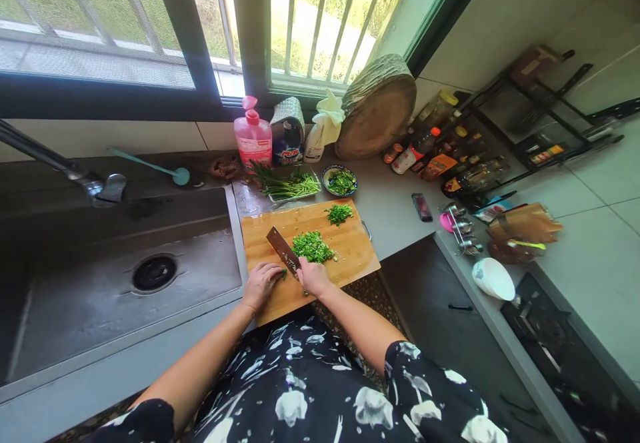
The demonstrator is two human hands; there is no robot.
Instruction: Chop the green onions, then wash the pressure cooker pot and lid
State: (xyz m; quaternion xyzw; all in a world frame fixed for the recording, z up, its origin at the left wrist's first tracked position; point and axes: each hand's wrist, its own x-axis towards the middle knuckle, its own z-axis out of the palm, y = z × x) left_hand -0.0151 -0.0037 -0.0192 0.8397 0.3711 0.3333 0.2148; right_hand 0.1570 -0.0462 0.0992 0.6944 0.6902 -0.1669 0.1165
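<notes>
Nearest the lens, two bare forearms reach out over a dark flower-printed garment toward a wooden cutting board (350,250) that lies on the counter just right of a wide steel sink (100,283). Behind the board a round wooden block (377,113) leans against the wall below the window, with a pink soap bottle (253,138) to its left. Between them and the board sit a tray of whole green stalks (287,186) and a small bowl of chopped greens (340,181). On the board, the right hand (313,276) has its fingers curled tight around the handle of a cleaver (283,248), whose long blade runs up and to the left, away from the wrist. The left hand (261,283) lies just left of the blade, fingers bent down and pressed together on a few green bits near the board's front edge. A heap of chopped greens (313,246) lies just right of the blade, nearer the right hand, with a smaller heap (340,213) farther back.
</notes>
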